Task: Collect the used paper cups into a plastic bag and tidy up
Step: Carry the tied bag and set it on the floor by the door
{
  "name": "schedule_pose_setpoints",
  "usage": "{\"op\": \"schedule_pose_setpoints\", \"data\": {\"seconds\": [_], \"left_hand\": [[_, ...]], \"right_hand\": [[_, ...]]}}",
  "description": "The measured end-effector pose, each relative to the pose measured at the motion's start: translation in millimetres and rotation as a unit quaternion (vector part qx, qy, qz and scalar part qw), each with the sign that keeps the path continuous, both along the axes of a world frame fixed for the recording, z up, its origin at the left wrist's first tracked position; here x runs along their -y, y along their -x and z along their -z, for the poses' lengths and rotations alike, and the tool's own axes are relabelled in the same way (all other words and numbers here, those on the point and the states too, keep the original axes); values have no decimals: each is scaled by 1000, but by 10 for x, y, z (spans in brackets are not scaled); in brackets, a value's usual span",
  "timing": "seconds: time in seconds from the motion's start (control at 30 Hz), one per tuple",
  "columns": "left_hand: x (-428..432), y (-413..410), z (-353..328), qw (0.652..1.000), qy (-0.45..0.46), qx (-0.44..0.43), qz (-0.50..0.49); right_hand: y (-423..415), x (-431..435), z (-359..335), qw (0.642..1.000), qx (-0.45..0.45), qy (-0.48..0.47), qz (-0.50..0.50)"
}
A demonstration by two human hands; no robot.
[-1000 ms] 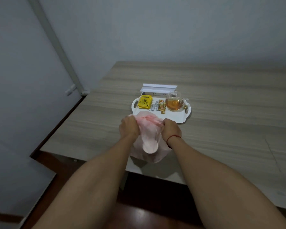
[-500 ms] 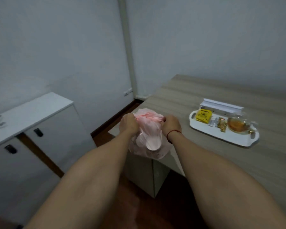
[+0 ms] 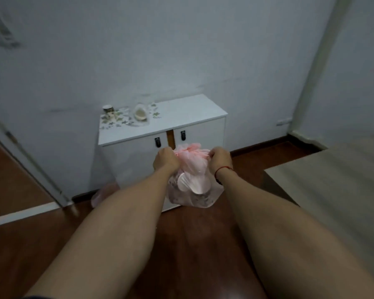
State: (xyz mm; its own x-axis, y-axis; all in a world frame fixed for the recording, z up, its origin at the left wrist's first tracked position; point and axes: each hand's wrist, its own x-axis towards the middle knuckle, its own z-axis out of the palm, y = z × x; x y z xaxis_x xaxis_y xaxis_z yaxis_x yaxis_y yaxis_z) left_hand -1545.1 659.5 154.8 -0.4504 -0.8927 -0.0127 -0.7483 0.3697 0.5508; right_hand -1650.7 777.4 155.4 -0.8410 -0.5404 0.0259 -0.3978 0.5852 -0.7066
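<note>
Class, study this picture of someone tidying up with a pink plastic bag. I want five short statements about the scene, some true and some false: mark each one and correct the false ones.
1. Both hands grip the top of the pink plastic bag. True: the left hand and right hand bunch its mouth.
2. The bag rests on the table. False: it hangs in the air above the wooden floor.
3. Paper cups show through the bag. True.
4. The white cabinet has nothing on top. False: small items stand on it.
5. A red string circles the left wrist. False: the right wrist.
</note>
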Motion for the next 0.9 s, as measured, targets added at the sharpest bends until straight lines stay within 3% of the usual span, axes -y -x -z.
{"op": "schedule_pose_setpoints", "data": {"seconds": [0.27,0.63,0.9], "left_hand": [[1389,-932,284,987,-42,13,-156],[3060,-1697,739,962,-79,32,-258],[4097,-2409,1047,941,-132,68,-303]], "right_hand": [[-681,1703,275,991,44,-26,-125],[-1341,3621,775,957,95,-102,-253],[-1942,4927,945,915,56,-179,-357]]}}
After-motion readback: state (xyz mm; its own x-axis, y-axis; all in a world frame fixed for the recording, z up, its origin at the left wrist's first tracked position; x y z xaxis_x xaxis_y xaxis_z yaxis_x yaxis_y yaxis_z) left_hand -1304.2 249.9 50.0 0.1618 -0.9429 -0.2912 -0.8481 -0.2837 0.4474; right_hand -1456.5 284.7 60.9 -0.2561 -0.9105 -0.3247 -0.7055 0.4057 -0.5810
